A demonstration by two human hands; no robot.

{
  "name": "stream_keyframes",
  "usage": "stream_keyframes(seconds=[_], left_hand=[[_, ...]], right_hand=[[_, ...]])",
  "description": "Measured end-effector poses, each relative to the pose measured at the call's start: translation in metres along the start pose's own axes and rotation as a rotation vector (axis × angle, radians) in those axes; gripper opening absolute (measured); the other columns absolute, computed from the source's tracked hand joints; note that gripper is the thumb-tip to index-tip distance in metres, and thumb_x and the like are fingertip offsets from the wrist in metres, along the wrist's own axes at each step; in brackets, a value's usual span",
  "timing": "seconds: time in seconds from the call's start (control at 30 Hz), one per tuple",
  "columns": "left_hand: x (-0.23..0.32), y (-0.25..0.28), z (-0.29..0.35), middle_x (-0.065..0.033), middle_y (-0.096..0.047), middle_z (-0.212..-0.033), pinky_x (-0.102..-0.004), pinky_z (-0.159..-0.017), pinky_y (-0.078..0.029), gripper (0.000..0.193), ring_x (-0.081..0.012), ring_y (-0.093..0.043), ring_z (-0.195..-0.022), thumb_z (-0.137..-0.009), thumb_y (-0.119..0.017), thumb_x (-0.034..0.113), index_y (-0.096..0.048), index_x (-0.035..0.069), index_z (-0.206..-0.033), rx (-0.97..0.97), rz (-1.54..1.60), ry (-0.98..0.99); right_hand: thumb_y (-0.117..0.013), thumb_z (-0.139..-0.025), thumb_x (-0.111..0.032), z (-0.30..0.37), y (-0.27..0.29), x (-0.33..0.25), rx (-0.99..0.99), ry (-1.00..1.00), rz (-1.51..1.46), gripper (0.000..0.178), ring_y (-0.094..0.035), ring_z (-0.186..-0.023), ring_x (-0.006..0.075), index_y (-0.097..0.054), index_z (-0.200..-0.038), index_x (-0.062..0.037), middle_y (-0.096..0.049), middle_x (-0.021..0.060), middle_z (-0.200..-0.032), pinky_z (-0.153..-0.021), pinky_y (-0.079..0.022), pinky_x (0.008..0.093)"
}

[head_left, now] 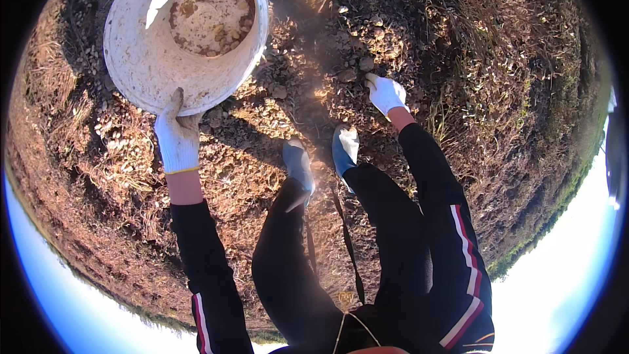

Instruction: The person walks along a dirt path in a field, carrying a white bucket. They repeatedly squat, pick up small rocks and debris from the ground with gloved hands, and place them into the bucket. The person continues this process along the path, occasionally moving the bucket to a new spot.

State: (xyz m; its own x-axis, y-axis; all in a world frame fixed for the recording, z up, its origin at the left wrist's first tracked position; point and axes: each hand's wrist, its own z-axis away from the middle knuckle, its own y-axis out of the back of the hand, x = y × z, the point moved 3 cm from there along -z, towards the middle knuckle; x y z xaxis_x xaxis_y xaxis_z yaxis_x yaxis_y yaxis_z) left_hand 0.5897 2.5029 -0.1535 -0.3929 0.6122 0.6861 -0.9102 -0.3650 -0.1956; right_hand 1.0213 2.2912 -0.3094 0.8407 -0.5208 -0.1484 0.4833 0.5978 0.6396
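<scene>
A white, dirt-smeared bucket [131, 52] is at the upper left, its mouth facing me. Soil and small tan lumps [226, 46] lie at its bottom; their kind is too small to tell. My left hand [178, 137], in a white glove with soiled fingertips, grips the near rim, thumb inside the wall. At the right, my right hand [386, 95], gloved the same way, is held low near the ground with its fingers closed together. What those fingers hold, if anything, is hidden. A dark clod of soil [366, 64] lies just beyond them.
My two blue shoes [300, 162] stand on rough, crumbly soil between the hands. Small pale pieces and dry stalks [118, 151] lie scattered below the bucket. Dry plant litter [498, 85] covers the ground at the right. A dark cord [349, 242] hangs between my legs.
</scene>
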Motion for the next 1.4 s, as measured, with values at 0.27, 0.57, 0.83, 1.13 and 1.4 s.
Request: stream_keyframes(seconds=[0.27,0.57,0.83,1.13,1.4], left_hand=[[-0.013,-0.118,-0.076,-0.026,-0.058,-0.13,-0.054,-0.093,-0.061,0.07,-0.0395,-0.065,-0.116,-0.098,-0.068,0.036,-0.042,-0.008,-0.145,-0.185,-0.249,-0.265],[-0.261,-0.174,-0.004,-0.0144,-0.069,-0.116,-0.0439,-0.094,-0.053,0.032,-0.0359,-0.065,-0.109,-0.09,-0.072,0.024,-0.068,0.011,-0.119,-0.992,-1.116,-1.039],[-0.306,-0.155,-0.022,-0.0178,-0.06,-0.12,-0.0503,-0.091,-0.052,0.033,-0.042,-0.06,-0.109,-0.087,-0.068,0.017,-0.059,0.01,-0.118,-1.179,-1.508,-1.003],[-0.269,-0.16,-0.009,-0.0093,-0.069,-0.104,-0.046,-0.091,-0.051,0.019,-0.0333,-0.062,-0.105,-0.09,-0.068,0.027,-0.072,0.011,-0.101,-1.12,-1.55,-1.111],[-0.286,-0.145,0.008,-0.0104,-0.065,-0.129,-0.0355,-0.082,-0.059,0.047,-0.0204,-0.064,-0.112,-0.098,-0.07,0.025,-0.059,0.003,-0.138,-0.977,-0.878,-0.015]], right_hand=[[-0.065,-0.092,-0.042,0.03,0.006,0.015,-0.028,-0.072,-0.038,0.039,-0.072,-0.096,0.0385,-0.07,-0.118,-0.0138,-0.075,0.0185,-0.098,-0.084,-0.055,0.0497],[-0.057,-0.099,-0.038,0.022,-0.023,0.006,0.42,0.11,-0.096,0.033,-0.072,-0.086,0.0353,-0.067,-0.126,-0.0199,-0.075,0.0143,-0.091,-0.077,-0.056,0.048],[-0.062,-0.095,-0.036,0.045,-0.034,0.03,0.472,0.192,-0.145,0.025,-0.072,-0.084,0.0321,-0.076,-0.104,-0.0173,-0.074,0.011,-0.087,-0.075,-0.057,0.0445],[-0.062,-0.093,-0.029,-0.011,-0.053,0.006,0.73,0.27,0.075,0.018,-0.07,-0.078,0.0291,-0.072,-0.102,-0.017,-0.069,0.0085,-0.079,-0.069,-0.055,0.043],[-0.068,-0.093,-0.019,0.027,-0.011,0.006,0.452,0.28,-1.019,0.024,-0.072,-0.094,0.0207,-0.076,-0.11,-0.0033,-0.076,0.013,-0.104,-0.086,-0.055,0.0327]])
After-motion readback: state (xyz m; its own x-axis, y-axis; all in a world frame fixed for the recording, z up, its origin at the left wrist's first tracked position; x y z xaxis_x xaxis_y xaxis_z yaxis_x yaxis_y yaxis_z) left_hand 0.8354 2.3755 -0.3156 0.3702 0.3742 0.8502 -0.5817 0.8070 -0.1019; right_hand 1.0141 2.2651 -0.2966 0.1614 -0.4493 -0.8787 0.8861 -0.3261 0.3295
